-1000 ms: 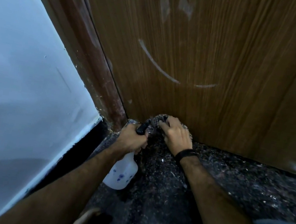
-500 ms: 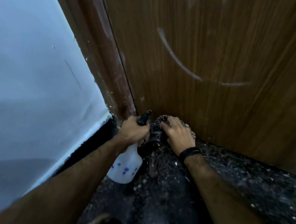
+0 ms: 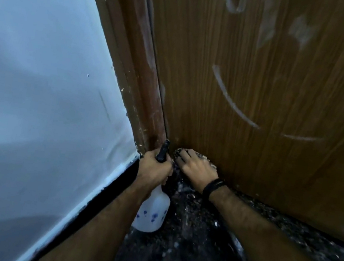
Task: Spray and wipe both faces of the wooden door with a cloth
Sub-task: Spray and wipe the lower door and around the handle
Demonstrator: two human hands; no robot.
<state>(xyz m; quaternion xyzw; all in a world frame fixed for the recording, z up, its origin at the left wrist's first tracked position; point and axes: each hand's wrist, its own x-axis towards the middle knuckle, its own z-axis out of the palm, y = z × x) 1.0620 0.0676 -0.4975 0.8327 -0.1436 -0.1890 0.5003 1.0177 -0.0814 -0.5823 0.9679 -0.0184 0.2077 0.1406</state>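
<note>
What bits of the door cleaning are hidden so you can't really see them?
All from the head view:
- Cloth: mostly under the right hand; only speckled edges show.
- Spray bottle: the left hand covers its trigger, so squeezing cannot be told.
- Wooden door: top and right side cut off by the frame; its other face is out of sight.
- Pale marks on the door: too blurred to identify.

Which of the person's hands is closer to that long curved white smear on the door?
Right. The right hand presses the cloth low on the door, under the smear; the left hand holds the spray bottle farther left.
</note>
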